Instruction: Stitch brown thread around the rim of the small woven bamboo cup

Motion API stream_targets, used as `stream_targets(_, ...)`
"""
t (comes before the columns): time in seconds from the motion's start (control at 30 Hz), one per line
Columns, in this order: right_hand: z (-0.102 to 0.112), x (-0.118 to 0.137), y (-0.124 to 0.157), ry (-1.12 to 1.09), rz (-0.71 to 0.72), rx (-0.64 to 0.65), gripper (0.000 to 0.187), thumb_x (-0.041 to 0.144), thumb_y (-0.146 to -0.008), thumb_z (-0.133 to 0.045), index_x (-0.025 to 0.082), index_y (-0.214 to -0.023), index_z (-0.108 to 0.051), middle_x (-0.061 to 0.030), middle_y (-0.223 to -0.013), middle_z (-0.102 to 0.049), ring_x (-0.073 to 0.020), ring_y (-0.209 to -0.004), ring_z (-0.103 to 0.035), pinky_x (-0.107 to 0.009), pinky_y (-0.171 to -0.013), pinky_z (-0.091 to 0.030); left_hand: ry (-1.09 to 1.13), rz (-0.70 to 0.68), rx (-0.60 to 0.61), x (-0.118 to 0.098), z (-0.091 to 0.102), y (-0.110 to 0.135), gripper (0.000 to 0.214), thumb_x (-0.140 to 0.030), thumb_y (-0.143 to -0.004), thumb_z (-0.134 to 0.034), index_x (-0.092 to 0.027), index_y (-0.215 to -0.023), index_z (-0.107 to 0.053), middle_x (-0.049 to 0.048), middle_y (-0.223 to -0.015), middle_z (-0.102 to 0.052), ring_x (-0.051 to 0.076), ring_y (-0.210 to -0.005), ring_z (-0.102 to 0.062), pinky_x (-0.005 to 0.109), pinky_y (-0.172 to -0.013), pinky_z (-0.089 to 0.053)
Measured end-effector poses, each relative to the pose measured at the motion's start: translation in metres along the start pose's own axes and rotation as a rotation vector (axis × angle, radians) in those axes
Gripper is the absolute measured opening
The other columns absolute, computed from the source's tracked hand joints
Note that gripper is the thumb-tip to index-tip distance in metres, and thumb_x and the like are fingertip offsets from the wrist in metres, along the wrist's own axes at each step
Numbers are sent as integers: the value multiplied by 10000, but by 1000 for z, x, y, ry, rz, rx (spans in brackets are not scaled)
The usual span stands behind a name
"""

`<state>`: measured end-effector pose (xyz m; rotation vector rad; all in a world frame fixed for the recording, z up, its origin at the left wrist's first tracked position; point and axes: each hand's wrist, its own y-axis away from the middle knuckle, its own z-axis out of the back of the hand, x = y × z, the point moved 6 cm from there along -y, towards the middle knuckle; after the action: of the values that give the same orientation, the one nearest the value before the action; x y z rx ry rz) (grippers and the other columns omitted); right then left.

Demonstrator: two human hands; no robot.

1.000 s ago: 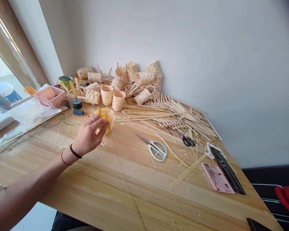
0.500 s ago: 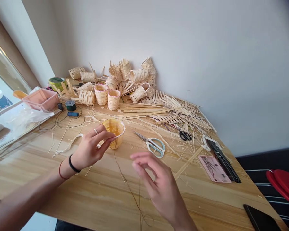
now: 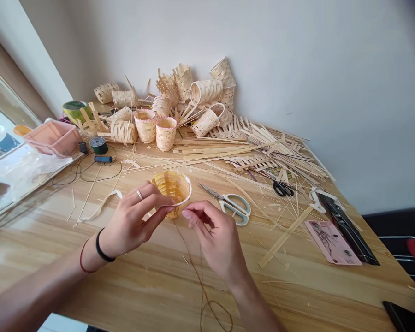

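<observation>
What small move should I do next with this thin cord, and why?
Probably pull the thin brown cord snug at the rim of the small woven basket: your right hand pinches there, your left hand steadies it, and the cord hangs slack.

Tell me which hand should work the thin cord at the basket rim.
Probably the right hand: its fingertips are at the rim of the small woven basket, beside the thin cord, while the left hand grips the basket.
</observation>
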<state>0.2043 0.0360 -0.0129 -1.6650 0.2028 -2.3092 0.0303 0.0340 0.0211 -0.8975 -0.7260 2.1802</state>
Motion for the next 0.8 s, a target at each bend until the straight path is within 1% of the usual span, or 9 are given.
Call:
stream_targets(0.1,-1,0,0,-27,-6,41,155,270,-1008,-643,195,-884,-699,17,-698,-658,-113,-585,-550,-234,-563,-449,28,5,14,-2,-1,0,98,-136,-970,-668,-219,-1022,-666,3,-863,-669,126,-786,-640,250,-714,-541)
stream_targets(0.3,-1,-2,2,-120,-6,68,145,276,-998,-676,199,-882,-719,17,-724,-683,-113,-615,-575,-232,-586,-461,40,1,31,-3,-2,0,90,-141,-978,-657,-219,-1023,-659,8,-864,-669,131,-787,-638,261,-709,-540)
stream_targets(0.47,-4,-6,4,-228,-25,119,135,296,-997,-693,213,-903,-743,5,-790,-733,-127,-667,-633,-252,-661,-524,32,-7,43,-4,-2,0,81,-167,-998,-633,-227,-1040,-666,15,-868,-679,140,-785,-646,280,-701,-549)
stream_targets(0.63,-6,-7,8,-323,-33,181,179,366,-978,-733,216,-886,-765,-9,-811,-767,-140,-683,-660,-271,-670,-548,63,-25,36,-3,-2,1,161,-118,-978,-642,-237,-1082,-673,13,-884,-680,137,-793,-637,282,-711,-547)
stream_targets(0.8,-6,3,11,-410,1,280,202,385,-965,-760,225,-845,-781,1,-789,-759,-132,-696,-655,-261,-678,-521,79,-37,46,-1,-2,3,221,-64,-947,-662,-231,-1091,-684,13,-893,-683,139,-819,-627,283,-727,-543)
